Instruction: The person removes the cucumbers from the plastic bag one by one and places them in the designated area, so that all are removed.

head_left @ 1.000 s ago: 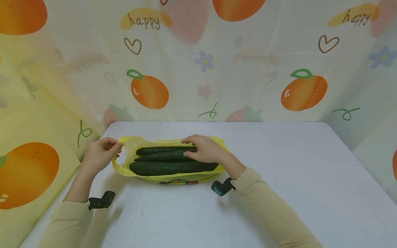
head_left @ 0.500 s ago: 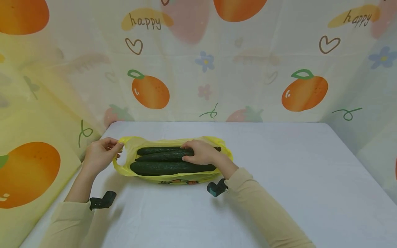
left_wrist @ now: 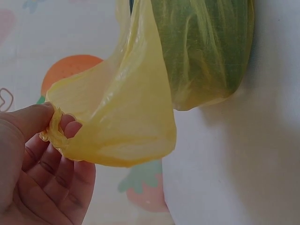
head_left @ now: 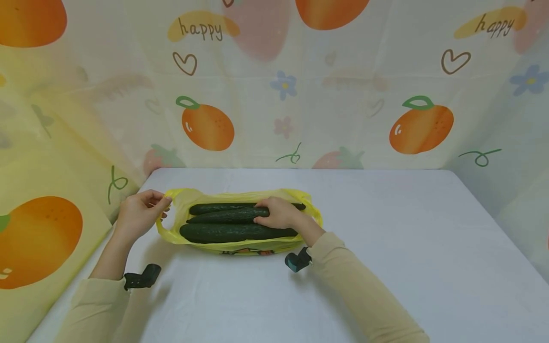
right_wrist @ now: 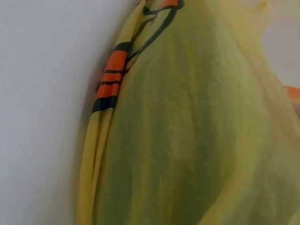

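A yellow plastic bag (head_left: 249,247) lies on its side across the table, its mouth spread wide. Inside it, side by side, are a back cucumber (head_left: 214,208), a middle cucumber (head_left: 227,216) and a thicker front cucumber (head_left: 231,232), all dark green. My left hand (head_left: 139,214) pinches the bag's handle loop (left_wrist: 57,129) between thumb and fingers at the left end. My right hand (head_left: 280,213) reaches into the mouth and grips the middle cucumber near its right part, thumb on the near side, fingers over the far side. The right wrist view has only the bag's printed film, which hides that hand.
A white cloth covers the table (head_left: 407,247). Behind it hangs a patterned curtain (head_left: 343,109) with oranges and hearts, and a yellowish side curtain (head_left: 38,157) stands close by my left arm. Both wrists carry small black cameras (head_left: 143,276).
My right hand has come down from above the bag's mouth onto the middle cucumber and closed round it. My left hand keeps its pinch on the handle, nearly unmoved.
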Tool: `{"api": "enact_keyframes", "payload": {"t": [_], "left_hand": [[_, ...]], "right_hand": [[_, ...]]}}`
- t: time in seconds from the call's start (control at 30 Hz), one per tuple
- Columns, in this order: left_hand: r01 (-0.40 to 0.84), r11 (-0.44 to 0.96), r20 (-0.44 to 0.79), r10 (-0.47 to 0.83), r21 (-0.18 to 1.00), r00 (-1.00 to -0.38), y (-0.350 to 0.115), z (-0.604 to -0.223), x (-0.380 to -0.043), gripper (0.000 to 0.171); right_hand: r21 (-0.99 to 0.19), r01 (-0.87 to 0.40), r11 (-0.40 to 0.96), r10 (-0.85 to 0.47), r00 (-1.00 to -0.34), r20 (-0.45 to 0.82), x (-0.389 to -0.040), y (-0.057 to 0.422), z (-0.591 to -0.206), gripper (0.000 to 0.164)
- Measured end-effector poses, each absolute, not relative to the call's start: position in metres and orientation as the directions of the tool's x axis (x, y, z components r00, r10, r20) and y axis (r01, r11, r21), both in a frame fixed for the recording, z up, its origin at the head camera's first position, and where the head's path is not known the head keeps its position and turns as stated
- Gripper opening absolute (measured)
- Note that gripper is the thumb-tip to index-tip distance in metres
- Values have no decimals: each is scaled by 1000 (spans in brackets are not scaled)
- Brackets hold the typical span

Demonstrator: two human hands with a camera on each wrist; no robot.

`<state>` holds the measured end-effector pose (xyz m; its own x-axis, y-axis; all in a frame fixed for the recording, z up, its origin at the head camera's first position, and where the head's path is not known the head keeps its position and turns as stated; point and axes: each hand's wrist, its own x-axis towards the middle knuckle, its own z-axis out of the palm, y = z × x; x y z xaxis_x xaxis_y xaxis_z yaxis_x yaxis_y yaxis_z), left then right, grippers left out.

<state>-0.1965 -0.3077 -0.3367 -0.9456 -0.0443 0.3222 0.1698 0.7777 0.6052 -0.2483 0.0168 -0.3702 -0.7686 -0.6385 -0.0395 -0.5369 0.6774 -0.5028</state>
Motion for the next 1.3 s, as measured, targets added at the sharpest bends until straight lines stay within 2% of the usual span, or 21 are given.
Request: {"api": "enact_keyframes", "payload": {"t": [0.27,0.67,1.3], "left_hand": [[159,782,311,-46,602,-949,-309,-338,-196,23],[152,779,306,-54,608,-951,-309,-337,-198,25],[162,771,315,-53,616,-948,-305,-336,-198,24]], "right_hand": [[-443,-564,697,-634,-774,-13,-247,14,-372,41],[-430,-541,722,-597,-802,7,-244,12,-373,42],[-379,-623,684,-627,-768,130,-235,17,-351,39]]}}
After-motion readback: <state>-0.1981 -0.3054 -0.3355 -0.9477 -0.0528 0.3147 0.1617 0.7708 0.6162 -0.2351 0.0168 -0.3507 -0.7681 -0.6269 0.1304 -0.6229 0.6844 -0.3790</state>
